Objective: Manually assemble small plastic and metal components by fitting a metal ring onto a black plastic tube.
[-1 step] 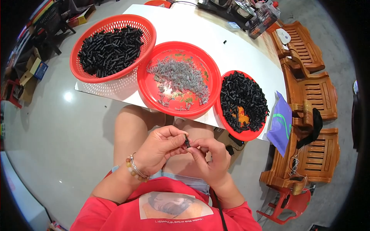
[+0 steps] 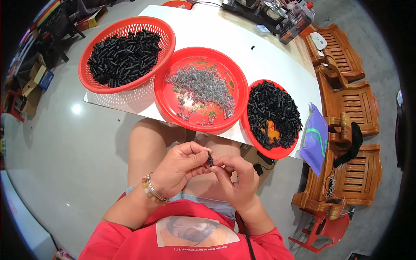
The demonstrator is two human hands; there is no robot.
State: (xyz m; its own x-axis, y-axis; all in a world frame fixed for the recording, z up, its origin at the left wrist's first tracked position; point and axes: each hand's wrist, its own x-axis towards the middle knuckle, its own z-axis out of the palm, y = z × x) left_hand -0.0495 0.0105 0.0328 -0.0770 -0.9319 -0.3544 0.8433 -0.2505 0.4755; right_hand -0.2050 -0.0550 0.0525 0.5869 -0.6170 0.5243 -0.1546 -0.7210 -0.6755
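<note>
Above my lap, a small black plastic piece (image 2: 210,160) is pinched between both hands. My left hand (image 2: 184,164), with bracelets at its wrist, grips it from the left with thumb and forefinger. From the right, thumb and fingertips of my right hand (image 2: 236,174) close on its lower end. Just ahead on the table, a round red tray (image 2: 164,102) bears a heap of small silvery metal springs (image 2: 206,86). To its right a red dish (image 2: 277,153) holds short black plastic pieces (image 2: 273,108). At the far left, longer black tubes (image 2: 123,58) fill a red basket (image 2: 82,71).
The white table (image 2: 199,26) carries the three containers, a lone black piece (image 2: 252,47) and, at its right edge, a purple bag (image 2: 315,138). Wooden seats (image 2: 355,104) line the right side. Near them stands a red plastic stool (image 2: 331,229). Boxes and clutter lie at the back.
</note>
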